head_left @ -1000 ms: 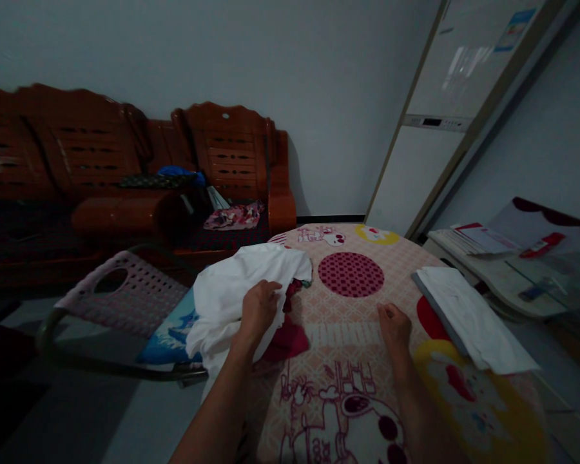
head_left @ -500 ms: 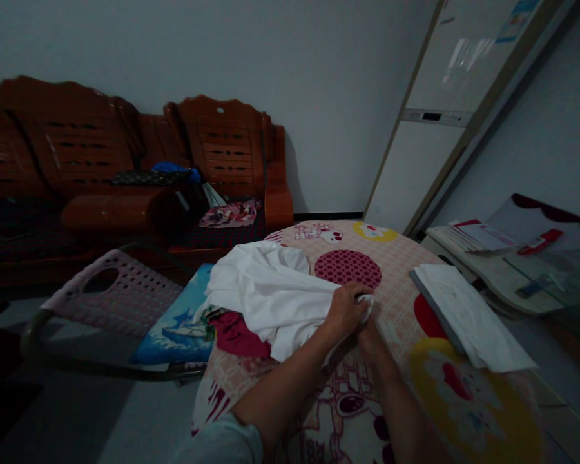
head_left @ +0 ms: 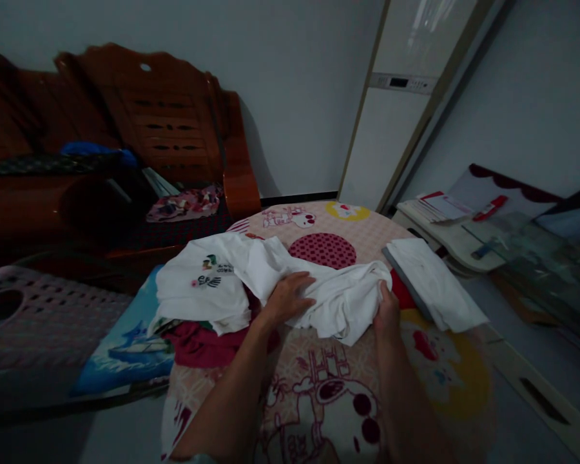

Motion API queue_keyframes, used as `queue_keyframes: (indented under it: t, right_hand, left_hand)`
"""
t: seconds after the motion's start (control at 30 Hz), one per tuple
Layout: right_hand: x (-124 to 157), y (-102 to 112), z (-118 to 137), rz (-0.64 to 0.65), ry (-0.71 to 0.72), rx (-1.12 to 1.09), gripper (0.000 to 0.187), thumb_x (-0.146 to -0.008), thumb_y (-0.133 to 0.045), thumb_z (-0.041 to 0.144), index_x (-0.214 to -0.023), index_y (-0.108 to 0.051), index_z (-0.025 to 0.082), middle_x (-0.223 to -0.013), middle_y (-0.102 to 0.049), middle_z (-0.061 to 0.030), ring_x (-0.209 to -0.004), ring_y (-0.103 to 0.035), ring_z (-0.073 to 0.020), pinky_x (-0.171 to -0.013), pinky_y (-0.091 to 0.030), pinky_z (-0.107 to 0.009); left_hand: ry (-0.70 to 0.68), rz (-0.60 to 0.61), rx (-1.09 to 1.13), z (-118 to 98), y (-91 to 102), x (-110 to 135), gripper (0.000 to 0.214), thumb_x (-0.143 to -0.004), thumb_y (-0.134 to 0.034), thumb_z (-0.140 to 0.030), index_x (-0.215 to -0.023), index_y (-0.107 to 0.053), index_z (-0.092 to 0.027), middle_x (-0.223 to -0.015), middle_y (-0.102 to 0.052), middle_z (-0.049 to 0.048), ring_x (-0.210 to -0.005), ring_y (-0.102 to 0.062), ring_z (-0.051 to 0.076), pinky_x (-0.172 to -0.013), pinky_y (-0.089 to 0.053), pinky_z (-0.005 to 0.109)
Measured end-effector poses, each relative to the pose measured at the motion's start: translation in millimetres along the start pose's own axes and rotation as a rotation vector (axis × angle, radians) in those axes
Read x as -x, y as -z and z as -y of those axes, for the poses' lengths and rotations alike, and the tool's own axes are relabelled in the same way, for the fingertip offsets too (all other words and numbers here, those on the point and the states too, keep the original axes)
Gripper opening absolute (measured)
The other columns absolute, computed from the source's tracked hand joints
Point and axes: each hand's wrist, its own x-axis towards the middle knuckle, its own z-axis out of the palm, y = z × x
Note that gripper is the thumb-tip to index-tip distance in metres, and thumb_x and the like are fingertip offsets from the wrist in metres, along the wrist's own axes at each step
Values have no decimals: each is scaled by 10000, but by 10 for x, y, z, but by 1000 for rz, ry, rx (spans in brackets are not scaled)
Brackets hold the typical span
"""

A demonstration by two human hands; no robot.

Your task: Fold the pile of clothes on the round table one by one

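A crumpled white garment with a small printed motif lies across the round table with the pink cartoon cloth. My left hand rests on top of its middle, fingers bent and pressing into the cloth. At the garment's right edge my right hand is closed on the fabric. Under the white garment's left part lies a dark red piece of clothing.
A folded white cloth on a grey one lies at the table's right. A pink plastic chair with a blue printed cloth stands left. Behind are a wooden sofa, a white fridge and a low shelf with papers.
My left hand pulled the white garment from the left pile toward the table's middle. My right hand met it, then shifted to the right edge while the left moved onto the cloth's middle.
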Motion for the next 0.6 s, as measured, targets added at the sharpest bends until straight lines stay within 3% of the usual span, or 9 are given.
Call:
queue_keyframes:
  t: [0.13,0.2,0.3,0.47,0.6]
  right_hand:
    - [6,-38,-22,25,-53,-22,514,-776,-645,551,-1061,-688,126,-968,-741,-73,-796,-685,-209,-684,-560,-323]
    - [-7,-49,-15,26,-61,-24,506,-778,-638,553,-1047,-689,127,-977,-741,-76,-804,-686,-207,-686,-560,-316]
    - [-24,-46,4,12,-44,27,507,-770,-629,564,-1015,-693,124,-928,-743,-75,-780,-685,-210,-647,-549,-302]
    - [5,-58,32,-8,-26,97,535,-754,-630,587,-995,-699,114,-857,-738,-79,-732,-673,-212,-589,-523,-292]
    - [58,-109,76,37,38,98,535,-761,-615,584,-1019,-689,121,-906,-737,-86,-823,-680,-235,-673,-540,-324]
  left_hand:
    - [-98,158,43,-52,-155,49,682,-717,-785,-324,-1353,-545,-259,-1479,-477,99,-1344,-465,269,-1122,-381,444]
    - [-72,141,25,-48,-240,62,713,-704,-775,-224,-1372,-525,-228,-1467,-484,128,-1348,-458,270,-1125,-376,448]
    - [-29,90,5,-12,-304,66,595,-726,-706,-132,-1301,-585,-220,-1395,-556,116,-1300,-507,259,-1107,-399,447]
    - [-86,118,60,-6,-306,49,605,-737,-711,-167,-1320,-579,-263,-1420,-541,88,-1302,-505,270,-1104,-401,455]
    - [-61,102,68,46,-318,21,564,-757,-693,-161,-1309,-593,-222,-1399,-560,116,-1294,-519,270,-1100,-403,469]
